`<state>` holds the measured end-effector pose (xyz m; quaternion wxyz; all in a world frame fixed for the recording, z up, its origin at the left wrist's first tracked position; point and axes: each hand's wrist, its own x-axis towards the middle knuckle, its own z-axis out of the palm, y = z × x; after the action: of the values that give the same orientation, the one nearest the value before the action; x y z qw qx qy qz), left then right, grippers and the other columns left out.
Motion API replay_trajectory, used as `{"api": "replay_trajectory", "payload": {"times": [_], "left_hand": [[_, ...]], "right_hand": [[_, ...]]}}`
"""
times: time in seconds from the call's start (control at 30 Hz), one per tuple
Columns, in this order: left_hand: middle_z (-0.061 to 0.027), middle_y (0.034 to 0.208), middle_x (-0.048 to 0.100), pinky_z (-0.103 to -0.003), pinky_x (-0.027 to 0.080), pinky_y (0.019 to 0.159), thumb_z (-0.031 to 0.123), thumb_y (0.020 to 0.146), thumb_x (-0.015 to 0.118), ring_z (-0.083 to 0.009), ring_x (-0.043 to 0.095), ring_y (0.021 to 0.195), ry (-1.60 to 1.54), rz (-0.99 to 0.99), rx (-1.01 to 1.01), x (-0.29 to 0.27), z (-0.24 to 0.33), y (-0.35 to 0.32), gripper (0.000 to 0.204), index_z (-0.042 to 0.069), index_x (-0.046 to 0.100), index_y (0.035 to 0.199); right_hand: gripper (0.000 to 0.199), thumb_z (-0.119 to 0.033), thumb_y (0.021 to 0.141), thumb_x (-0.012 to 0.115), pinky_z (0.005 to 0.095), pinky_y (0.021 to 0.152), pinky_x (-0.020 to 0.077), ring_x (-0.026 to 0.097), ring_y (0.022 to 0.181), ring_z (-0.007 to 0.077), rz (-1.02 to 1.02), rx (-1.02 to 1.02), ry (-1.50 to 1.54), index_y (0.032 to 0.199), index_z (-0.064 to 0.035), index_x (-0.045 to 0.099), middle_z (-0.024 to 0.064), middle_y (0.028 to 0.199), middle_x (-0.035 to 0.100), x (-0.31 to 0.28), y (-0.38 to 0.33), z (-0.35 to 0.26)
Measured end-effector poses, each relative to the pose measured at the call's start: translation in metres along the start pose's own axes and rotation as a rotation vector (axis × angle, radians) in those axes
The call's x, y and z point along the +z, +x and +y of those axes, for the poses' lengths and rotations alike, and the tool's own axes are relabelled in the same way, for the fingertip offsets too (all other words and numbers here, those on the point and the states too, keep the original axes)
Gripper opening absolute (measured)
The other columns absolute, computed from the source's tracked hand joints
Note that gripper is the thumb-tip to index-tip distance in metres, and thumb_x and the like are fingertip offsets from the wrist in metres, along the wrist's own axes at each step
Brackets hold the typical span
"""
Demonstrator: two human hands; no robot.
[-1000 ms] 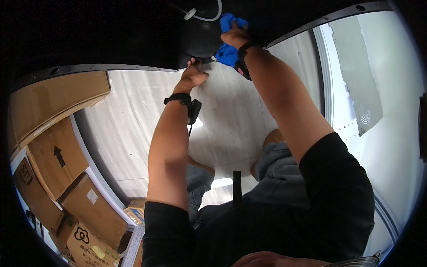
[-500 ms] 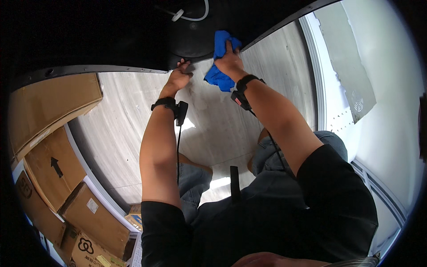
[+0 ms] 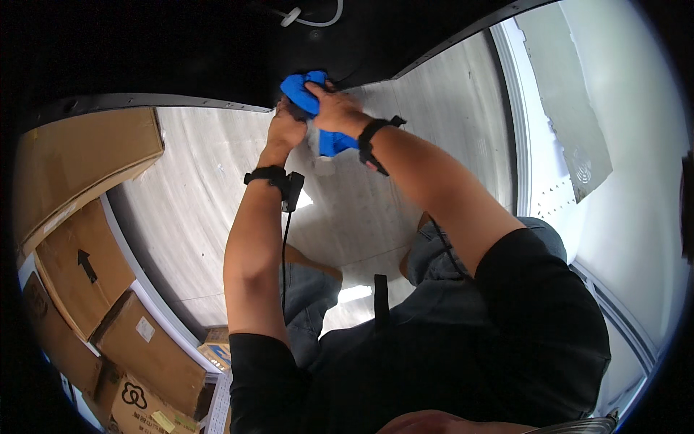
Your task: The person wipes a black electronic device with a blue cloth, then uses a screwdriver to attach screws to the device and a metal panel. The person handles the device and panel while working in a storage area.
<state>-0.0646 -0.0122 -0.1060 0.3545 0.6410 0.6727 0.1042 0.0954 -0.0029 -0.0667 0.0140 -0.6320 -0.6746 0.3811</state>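
Observation:
My right hand [image 3: 337, 112] grips a crumpled blue cloth [image 3: 302, 92] and presses it against the near edge of a large black panel [image 3: 217, 65]. Part of the cloth hangs down below the hand, above the floor. Just left of it, my left hand [image 3: 288, 130] rests at the same edge, its visible fingers stretched toward the panel. The cloth is right beside those fingers, and some of them are hidden. A black strap with a small box is on my left wrist, and another strap is on my right wrist.
Stacked cardboard boxes [image 3: 87, 253] line the left side. A white tube with a round clip [image 3: 290, 17] hangs on the black panel. To the right stands a white wall with a grey sheet [image 3: 560, 79]. Beneath my arms is a pale wood-patterned floor [image 3: 210, 181].
My right hand has moved left along the panel edge with the blue cloth, ending close to my left hand. The left hand has shifted slightly left. The view has moved a little.

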Motion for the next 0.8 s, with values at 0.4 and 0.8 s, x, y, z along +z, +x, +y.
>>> {"api": "replay_trajectory", "payload": {"times": [0.4, 0.8], "left_hand": [[-0.0224, 0.151, 0.029, -0.031, 0.028, 0.113, 0.004, 0.07, 0.051, -0.0332, 0.031, 0.14, -0.133, -0.232, -0.12, -0.011, 0.001, -0.001, 0.096, 0.005, 0.001, 0.152], [-0.0183, 0.152, 0.029, -0.032, 0.029, 0.114, 0.003, 0.074, 0.043, -0.0328, 0.032, 0.139, -0.1, -0.185, -0.144, -0.011, 0.003, -0.006, 0.084, 0.003, 0.01, 0.151]], "right_hand": [[0.085, -0.023, 0.074, 0.064, 0.0433, 0.104, 0.0403, 0.049, 0.126, 0.0368, -0.134, 0.069, -0.112, 0.15, -0.029, 0.028, 0.0202, 0.14, 0.047, -0.026, 0.016, -0.005], [0.077, -0.023, 0.073, 0.066, 0.0416, 0.1, 0.0446, 0.056, 0.12, 0.0314, 0.144, 0.048, -0.221, 0.145, -0.0201, 0.038, 0.0174, 0.132, 0.056, -0.096, 0.045, -0.022]]}}
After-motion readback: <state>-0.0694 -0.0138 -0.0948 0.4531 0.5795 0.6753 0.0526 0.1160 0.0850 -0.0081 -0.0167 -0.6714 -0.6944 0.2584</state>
